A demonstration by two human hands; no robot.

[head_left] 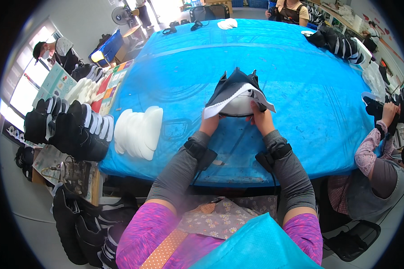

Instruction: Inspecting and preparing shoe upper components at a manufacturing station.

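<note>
Above the middle of the blue-covered table I hold a black shoe upper (233, 89) with a white edge and a pale inside facing me. My left hand (211, 123) grips it from below on its left side; most of those fingers are hidden behind the material. My right hand (261, 117) closes on the opposite side, its thumb near a small dark piece that I cannot make out. Left of my hands, a fanned stack of white insole-shaped pieces (139, 131) lies on the blue table cover (309, 134).
Rows of black and white shoe uppers (76, 130) line the left edge. More uppers (338, 45) lie at the far right, and white pieces (227, 23) at the far end. A co-worker's hand (389, 111) works at the right. Other people stand farther off near a fan (121, 16).
</note>
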